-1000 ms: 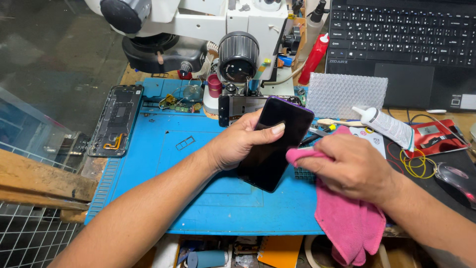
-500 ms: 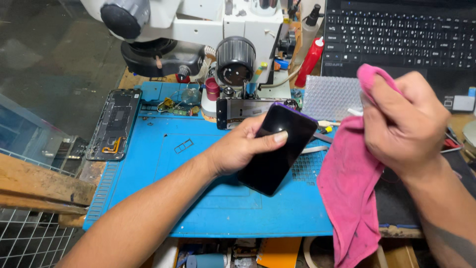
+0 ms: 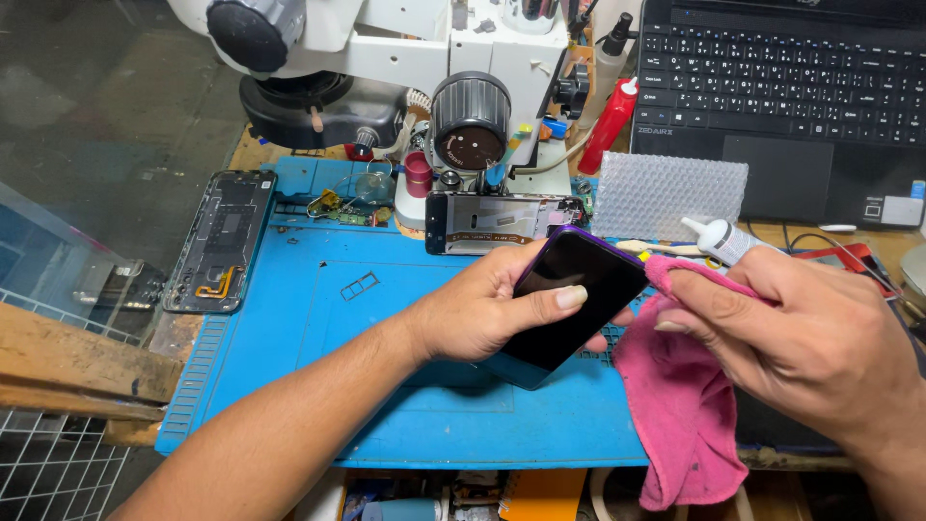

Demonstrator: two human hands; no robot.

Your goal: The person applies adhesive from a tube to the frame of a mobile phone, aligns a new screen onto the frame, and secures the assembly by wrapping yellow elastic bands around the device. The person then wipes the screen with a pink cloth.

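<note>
**2 hands wipe a dark phone over a blue mat**

The left hand (image 3: 482, 314) grips a black phone (image 3: 575, 299) with a purple edge, thumb across the glass, holding it tilted just above the blue mat (image 3: 318, 386). The right hand (image 3: 810, 347) pinches a pink cloth (image 3: 690, 425) against the phone's right edge; the cloth hangs down past the mat's front. Farther back lie an opened phone frame (image 3: 220, 241), a sheet of bubble wrap (image 3: 666, 193), a microscope (image 3: 463, 106) and a laptop (image 3: 781, 87).
</note>
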